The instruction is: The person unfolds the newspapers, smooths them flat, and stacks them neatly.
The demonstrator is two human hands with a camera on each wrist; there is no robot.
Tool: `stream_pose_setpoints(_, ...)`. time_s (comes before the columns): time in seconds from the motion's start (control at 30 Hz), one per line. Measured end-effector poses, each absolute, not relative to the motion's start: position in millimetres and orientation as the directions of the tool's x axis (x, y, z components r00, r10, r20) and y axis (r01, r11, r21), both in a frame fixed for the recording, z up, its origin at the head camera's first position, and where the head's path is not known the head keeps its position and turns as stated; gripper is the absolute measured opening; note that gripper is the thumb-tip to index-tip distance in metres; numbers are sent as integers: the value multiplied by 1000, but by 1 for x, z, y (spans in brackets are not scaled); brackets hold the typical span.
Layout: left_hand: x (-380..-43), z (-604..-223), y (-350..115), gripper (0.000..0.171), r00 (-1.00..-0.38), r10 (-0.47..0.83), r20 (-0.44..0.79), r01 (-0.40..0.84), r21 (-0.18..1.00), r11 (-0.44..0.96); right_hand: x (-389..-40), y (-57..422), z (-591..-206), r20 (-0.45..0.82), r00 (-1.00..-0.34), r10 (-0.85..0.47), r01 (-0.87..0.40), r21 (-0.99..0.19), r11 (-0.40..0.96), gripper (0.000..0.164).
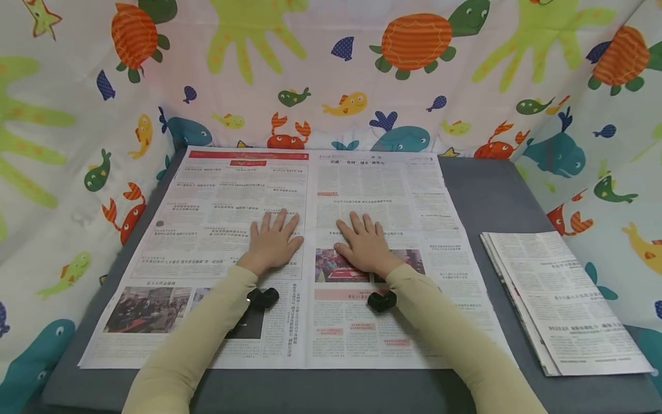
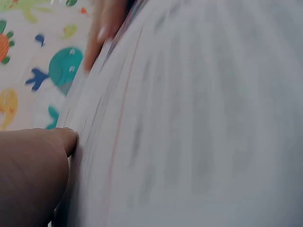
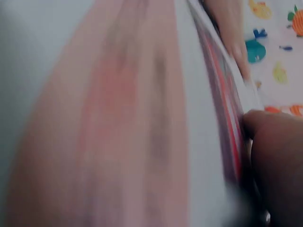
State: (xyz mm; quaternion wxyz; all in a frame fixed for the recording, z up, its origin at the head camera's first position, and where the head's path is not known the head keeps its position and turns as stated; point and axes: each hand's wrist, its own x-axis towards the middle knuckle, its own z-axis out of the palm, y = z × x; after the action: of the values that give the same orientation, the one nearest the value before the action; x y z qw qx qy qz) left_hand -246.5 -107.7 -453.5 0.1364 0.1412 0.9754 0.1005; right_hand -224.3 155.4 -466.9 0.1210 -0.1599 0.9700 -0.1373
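A newspaper (image 1: pixel 305 190) lies spread flat on a grey table, its centre fold running away from me. My left hand (image 1: pixel 271 241) rests palm down on the left page with its fingers spread. On the right page my right hand (image 1: pixel 368 244) lies the same way, over part of a printed colour photo. Neither hand holds anything. The left wrist view shows the left thumb (image 2: pixel 38 165) against the blurred paper. In the right wrist view the right thumb (image 3: pixel 274 146) is close to the page. The paper beneath both palms is hidden.
A folded stack of newspapers (image 1: pixel 564 305) lies at the right side of the grey table (image 1: pixel 476 184). Cloth (image 1: pixel 331 75) printed with sea animals hangs behind and at both sides. Each wrist carries a small black device (image 1: pixel 381 301).
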Motion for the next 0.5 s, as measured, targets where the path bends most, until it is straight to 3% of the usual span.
stream_pose_setpoints(0.2, -257, -457, -173, 76, -963, 167, -211, 119, 224, 967, -219, 213, -469, -168, -950, -263, -201, -316, 927, 72)
stream_pose_setpoints(0.5, -260, -452, -269, 88, -975, -2, -221, -60, 258, 964, -211, 292, -477, -203, -973, -110, -48, -287, 957, 81)
